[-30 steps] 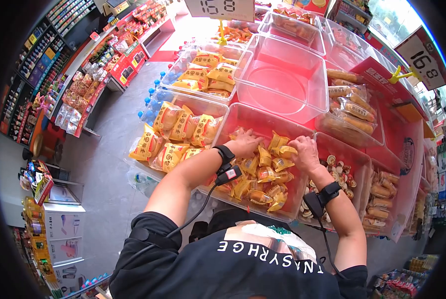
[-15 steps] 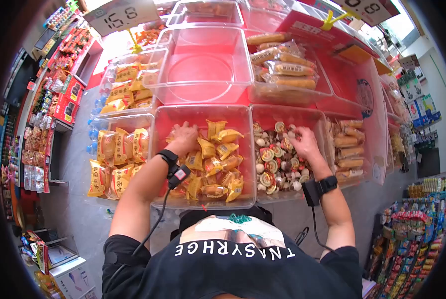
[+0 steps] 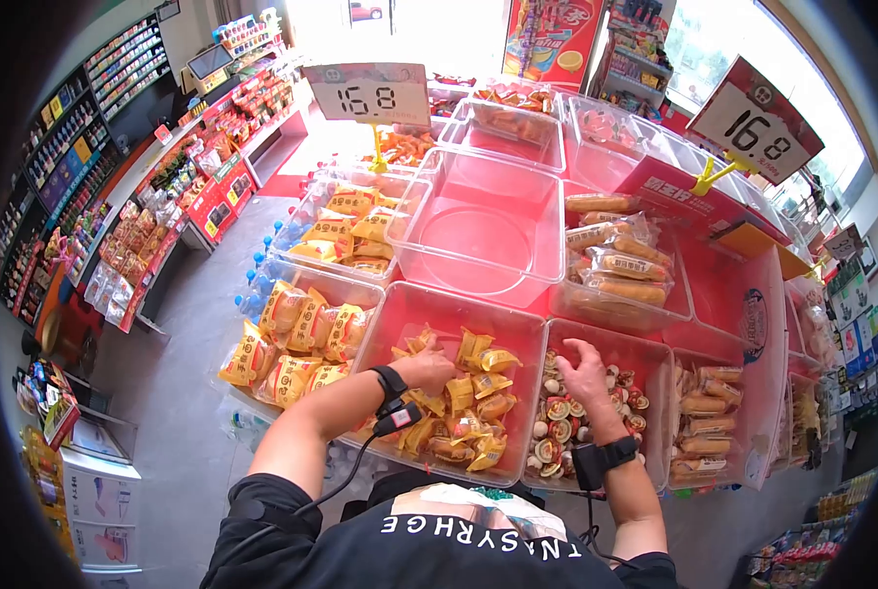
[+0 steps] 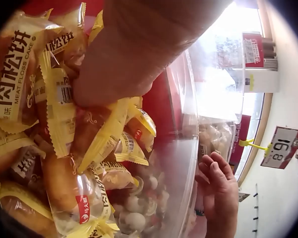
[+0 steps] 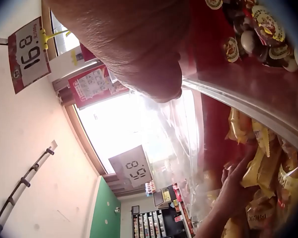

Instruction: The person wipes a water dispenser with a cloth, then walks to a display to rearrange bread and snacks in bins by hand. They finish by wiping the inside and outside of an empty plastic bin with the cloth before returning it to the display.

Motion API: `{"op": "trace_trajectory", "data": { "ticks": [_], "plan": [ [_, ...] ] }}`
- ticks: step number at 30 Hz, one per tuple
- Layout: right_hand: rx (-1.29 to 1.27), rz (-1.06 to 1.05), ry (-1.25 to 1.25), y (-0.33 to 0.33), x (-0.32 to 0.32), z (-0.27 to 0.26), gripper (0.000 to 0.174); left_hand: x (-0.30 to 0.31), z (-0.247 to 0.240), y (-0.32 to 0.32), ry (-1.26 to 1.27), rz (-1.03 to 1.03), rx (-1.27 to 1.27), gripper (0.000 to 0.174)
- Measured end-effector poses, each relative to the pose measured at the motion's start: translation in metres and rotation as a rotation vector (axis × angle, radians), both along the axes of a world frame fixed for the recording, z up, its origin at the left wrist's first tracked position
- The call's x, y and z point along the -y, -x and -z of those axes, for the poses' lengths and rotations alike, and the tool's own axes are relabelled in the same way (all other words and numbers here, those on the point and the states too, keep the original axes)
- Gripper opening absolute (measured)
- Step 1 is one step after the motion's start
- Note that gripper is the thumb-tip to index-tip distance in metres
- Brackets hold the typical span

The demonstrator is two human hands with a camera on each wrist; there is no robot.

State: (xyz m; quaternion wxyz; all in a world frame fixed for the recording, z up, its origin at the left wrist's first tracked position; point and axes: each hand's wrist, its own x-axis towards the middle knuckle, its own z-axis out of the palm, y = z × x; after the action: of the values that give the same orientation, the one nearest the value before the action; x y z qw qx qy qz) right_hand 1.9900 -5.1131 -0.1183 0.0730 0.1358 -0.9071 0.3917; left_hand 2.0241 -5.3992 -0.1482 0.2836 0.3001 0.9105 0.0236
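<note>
My left hand (image 3: 426,370) is down among meat floss cakes (image 3: 463,388) in yellow wrappers, inside a clear plastic bin (image 3: 529,334). In the left wrist view, the hand (image 4: 124,54) lies against the packets (image 4: 77,191) and hides part of them. I cannot tell if its fingers close round one. Over the bin to the right is my right hand (image 3: 586,378), fingers spread loosely with nothing in them. Under it lie small brown and white mushroom-shaped sweets with round labels (image 3: 561,430). The right wrist view shows these sweets (image 5: 248,42) beyond the bin wall.
Bagged bread (image 3: 301,334) fills the bin on the left, and long bread rolls (image 3: 709,402) the one at far right. A clear bin (image 3: 478,216) with a red base stands behind. Price signs (image 3: 368,95) rise on yellow clips. Wrapped long rolls (image 3: 620,255) sit at the back right.
My right hand has gone from the right side of the yellow packets to the sweets bin, then lifted off the sweets. The left hand stays among the cakes. The head view has swung right and back.
</note>
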Motion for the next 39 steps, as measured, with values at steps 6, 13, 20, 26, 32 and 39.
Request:
{"op": "trace_trajectory", "data": {
  "ticks": [6,13,20,26,32,39],
  "plan": [
    [-0.171,0.022,-0.131,0.016,0.067,0.018,0.052,0.003,0.012,0.001,-0.153,-0.358,-0.196,0.069],
    [-0.215,-0.029,-0.310,0.010,0.073,0.038,0.042,-0.042,0.011,-0.008,-0.401,-0.445,-0.059,0.085],
    [-0.264,-0.067,-0.361,0.013,0.072,0.037,0.032,-0.027,-0.009,-0.011,-0.225,-0.378,0.145,0.089],
    [-0.181,-0.098,-0.394,0.016,0.072,0.038,0.028,-0.033,0.001,-0.011,-0.434,-0.642,0.069,0.078],
    [-0.200,-0.123,-0.416,0.013,0.072,0.032,0.028,-0.051,-0.010,-0.004,-0.342,-0.661,-0.045,0.076],
    [-0.166,-0.064,-0.384,0.010,0.074,0.032,0.022,-0.061,0.011,0.018,-0.365,-0.533,-0.112,0.082]
  ]
}}
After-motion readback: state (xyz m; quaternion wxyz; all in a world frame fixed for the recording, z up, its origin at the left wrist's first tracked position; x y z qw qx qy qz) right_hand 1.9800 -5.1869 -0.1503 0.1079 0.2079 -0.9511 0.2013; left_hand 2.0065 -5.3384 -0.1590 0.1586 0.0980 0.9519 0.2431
